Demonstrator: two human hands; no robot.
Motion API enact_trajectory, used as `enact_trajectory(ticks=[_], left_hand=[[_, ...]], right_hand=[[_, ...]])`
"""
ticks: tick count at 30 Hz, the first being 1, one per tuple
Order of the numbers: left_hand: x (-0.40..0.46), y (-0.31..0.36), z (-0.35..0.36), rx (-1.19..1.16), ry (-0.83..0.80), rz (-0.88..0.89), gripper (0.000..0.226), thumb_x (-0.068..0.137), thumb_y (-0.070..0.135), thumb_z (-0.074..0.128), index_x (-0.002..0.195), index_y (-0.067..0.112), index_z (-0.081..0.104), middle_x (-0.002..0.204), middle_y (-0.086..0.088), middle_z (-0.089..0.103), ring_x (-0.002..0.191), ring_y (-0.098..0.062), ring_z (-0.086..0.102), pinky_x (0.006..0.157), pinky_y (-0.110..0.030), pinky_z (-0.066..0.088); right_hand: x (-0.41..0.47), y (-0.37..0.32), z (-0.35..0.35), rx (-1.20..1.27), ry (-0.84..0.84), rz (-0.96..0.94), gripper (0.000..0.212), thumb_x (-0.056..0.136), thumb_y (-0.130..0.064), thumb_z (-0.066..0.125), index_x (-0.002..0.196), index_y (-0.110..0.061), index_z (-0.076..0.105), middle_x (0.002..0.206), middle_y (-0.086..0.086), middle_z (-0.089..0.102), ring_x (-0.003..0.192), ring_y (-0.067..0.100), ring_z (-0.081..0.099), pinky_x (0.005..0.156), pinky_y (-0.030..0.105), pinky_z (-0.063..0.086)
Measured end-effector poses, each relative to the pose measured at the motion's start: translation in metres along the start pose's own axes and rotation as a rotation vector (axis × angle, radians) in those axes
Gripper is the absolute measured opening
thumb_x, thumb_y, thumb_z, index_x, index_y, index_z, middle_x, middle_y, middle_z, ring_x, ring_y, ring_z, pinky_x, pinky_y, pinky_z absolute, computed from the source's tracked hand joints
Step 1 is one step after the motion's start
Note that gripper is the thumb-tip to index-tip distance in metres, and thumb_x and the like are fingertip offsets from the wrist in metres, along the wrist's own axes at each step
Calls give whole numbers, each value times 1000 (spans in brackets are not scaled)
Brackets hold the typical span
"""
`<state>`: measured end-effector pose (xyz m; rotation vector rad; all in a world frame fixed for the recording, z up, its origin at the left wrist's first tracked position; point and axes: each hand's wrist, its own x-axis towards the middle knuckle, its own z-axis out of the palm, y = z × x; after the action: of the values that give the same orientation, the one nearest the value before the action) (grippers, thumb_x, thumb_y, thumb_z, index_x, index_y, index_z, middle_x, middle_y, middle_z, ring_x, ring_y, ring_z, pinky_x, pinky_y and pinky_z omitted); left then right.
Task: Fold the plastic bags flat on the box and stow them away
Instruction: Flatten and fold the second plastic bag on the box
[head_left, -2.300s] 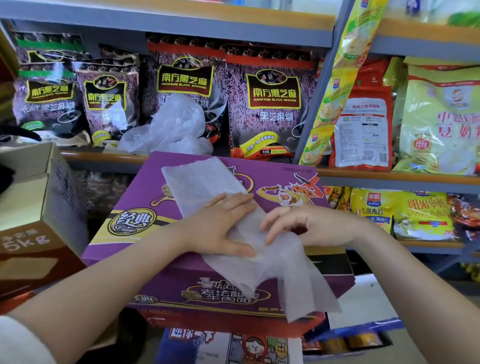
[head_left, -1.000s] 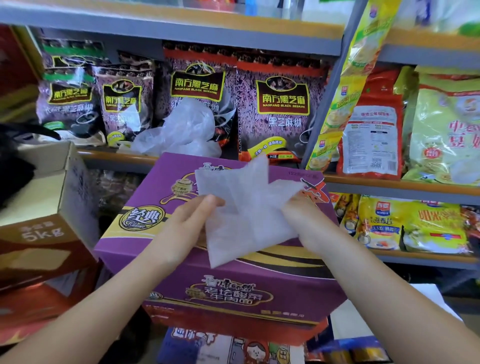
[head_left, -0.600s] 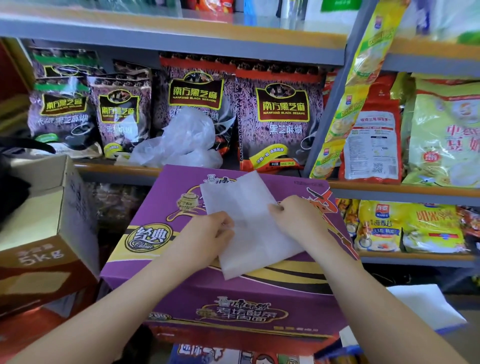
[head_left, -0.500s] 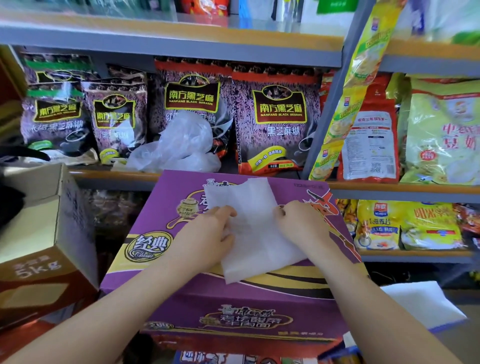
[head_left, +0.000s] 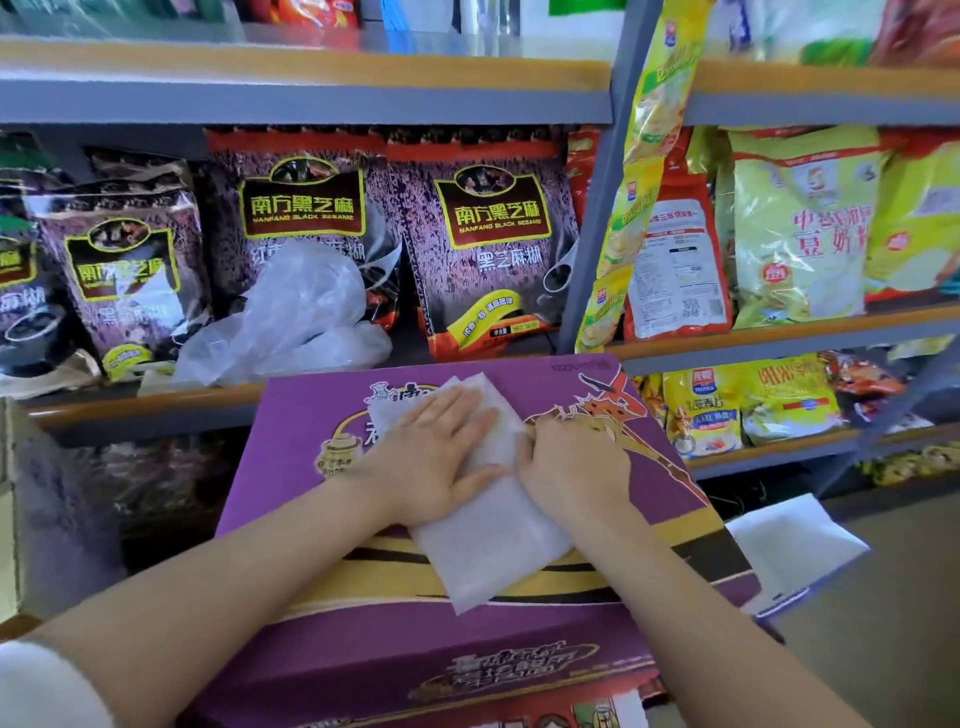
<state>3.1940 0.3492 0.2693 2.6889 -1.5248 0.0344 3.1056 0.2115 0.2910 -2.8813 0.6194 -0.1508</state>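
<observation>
The folded white plastic bag (head_left: 493, 540) is lying in the middle of the purple carton's top (head_left: 306, 415), its long axis running from the far left toward the near right edge. The left hand (head_left: 436, 457) is pressing flat-fingered on its far half, while the right hand (head_left: 566, 462), fingers curled, is pinching the right-hand edge, just beside the left. The near end is pointing at the person, free of both hands, so I judge the next fold would bring it up toward the left hand.

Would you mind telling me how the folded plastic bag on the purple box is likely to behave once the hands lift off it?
The folded plastic bag looks thin and translucent, so it is probably floppy and very light. Because the left hand presses it flat, its layers may spring open when released. On the glossy purple box it could slide easily.
</observation>
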Motion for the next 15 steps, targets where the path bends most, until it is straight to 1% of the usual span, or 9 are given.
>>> enact_trajectory(ticks=[2,4,6,7,9,10,11,13,15], left_hand=[[1,-8,1,-67,-64,-37,117,51,84,-26,147,25,3,156,-3,-7,143,-17,-11,115,-33,-5],[2,-11,-1,-94,-120,-58,120,45,87,-25,147,28,-3,155,0,-14,142,-16,-14,114,-34,-5],[4,-12,0,-126,-115,-86,119,46,91,-17,147,28,-5,155,1,-15,143,-19,-12,115,-37,-2],[3,-13,1,-155,-76,-109,116,52,91,-7,147,25,-1,156,-2,-10,143,-22,-5,115,-40,4],[2,-14,1,-219,94,-152,99,69,76,13,143,11,23,150,-13,21,135,-31,26,108,-43,27],[1,-15,1,-214,192,-155,86,75,66,21,134,6,39,136,-17,39,120,-34,42,99,-43,38],[0,-16,2,-183,278,-144,73,80,58,27,120,3,51,120,-17,49,104,-34,51,88,-42,44],[1,-19,4,-165,314,-118,58,84,47,28,101,2,61,102,-15,56,86,-31,54,79,-42,48],[2,-21,4,-189,261,-81,57,87,42,26,101,2,63,103,-16,60,89,-32,56,83,-45,48]], right_hand=[[0,1,0,15,-11,24,31,98,-28,33,112,-12,57,112,10,61,105,31,56,70,34,36],[0,2,1,36,-3,46,33,99,-29,32,109,-12,58,109,10,61,102,30,57,69,33,36],[0,1,2,40,2,65,31,98,-28,33,108,-12,57,107,9,61,101,29,57,69,33,36],[0,1,3,40,2,74,29,97,-27,34,108,-12,57,107,8,60,100,29,57,69,33,36],[-1,2,4,50,12,91,27,97,-25,35,105,-13,57,105,8,60,98,29,57,68,32,37],[-1,3,5,66,24,98,26,97,-25,34,103,-13,56,103,7,60,96,28,57,67,32,37],[-2,3,6,88,39,101,27,97,-26,33,102,-13,56,101,7,60,95,28,57,66,32,37],[-4,5,7,126,77,94,28,98,-29,32,103,-13,54,98,6,60,93,28,57,64,32,37],[-5,7,7,147,103,71,26,98,-29,33,105,-13,52,95,5,60,88,26,56,60,30,36]])
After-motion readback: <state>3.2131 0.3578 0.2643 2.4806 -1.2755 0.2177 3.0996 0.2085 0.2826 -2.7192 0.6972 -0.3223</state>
